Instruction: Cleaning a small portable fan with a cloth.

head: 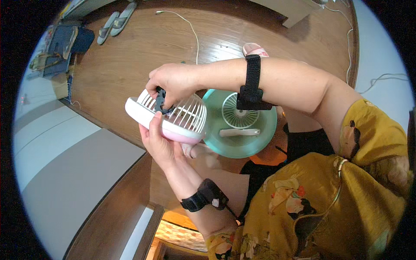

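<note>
My left hand (161, 143) holds a white and pink fan housing (185, 133) with a domed wire-like grille, its thumb on the white rim and fingers beneath. Pinched in my right hand (172, 79) is a crumpled dark grey cloth (160, 101), pressed against the grille slats. Just beyond the housing is a mint-green basin (224, 151). Inside it lie a round white fan grille (240, 118) and a slim white plastic part (239, 132). My right forearm and its black strap hide part of the basin's far side.
A white cable (190, 24) trails over the wood floor (130, 61). Grey slippers (118, 24) lie at the upper left. A white and grey panel (81, 159) with a dark edge stands at the left. An orange object (268, 158) shows under the basin.
</note>
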Tool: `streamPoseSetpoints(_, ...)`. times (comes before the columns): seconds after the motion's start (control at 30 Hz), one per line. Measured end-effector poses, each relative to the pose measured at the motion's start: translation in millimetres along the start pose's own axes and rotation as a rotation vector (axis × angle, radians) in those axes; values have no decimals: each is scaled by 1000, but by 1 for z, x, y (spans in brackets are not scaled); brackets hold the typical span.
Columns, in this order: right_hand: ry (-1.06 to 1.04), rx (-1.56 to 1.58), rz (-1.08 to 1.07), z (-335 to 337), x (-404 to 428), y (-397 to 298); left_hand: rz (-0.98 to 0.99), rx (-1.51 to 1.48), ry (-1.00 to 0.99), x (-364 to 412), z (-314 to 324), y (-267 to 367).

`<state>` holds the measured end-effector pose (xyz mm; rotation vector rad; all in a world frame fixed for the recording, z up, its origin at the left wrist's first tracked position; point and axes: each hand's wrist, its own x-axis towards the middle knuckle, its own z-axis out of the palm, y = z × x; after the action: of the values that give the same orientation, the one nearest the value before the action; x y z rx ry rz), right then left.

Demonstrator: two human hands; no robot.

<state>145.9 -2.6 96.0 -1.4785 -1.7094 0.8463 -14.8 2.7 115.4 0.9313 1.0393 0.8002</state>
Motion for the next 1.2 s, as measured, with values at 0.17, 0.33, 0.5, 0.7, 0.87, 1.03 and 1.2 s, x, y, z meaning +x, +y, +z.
streamPoseSetpoints(0.17, 0, 56, -8, -6, -4, 17, -18, -140, -18, -5, -6, 9)
streamPoseSetpoints(0.33, 14, 129, 46, -19, -12, 41, -126, -307, 44, -10, -6, 17)
streamPoseSetpoints(0.5, 53, 194, 129, -25, -15, 37, -63, -312, 23, -9, -20, 15)
streamPoseSetpoints(0.7, 159, 209, -43, -7, -4, -5, 149, 64, -66, -9, -10, 14)
streamPoseSetpoints(0.87, 244, 109, 54, 16, 3, -16, 164, 101, -49, -11, -7, 15)
streamPoseSetpoints(1.03, 168, 67, 97, 12, 5, -13, 265, 220, -45, -10, -8, 11)
streamPoseSetpoints(1.2, 92, -46, 146, 10, 5, -18, 228, 185, -35, -11, -11, 9)
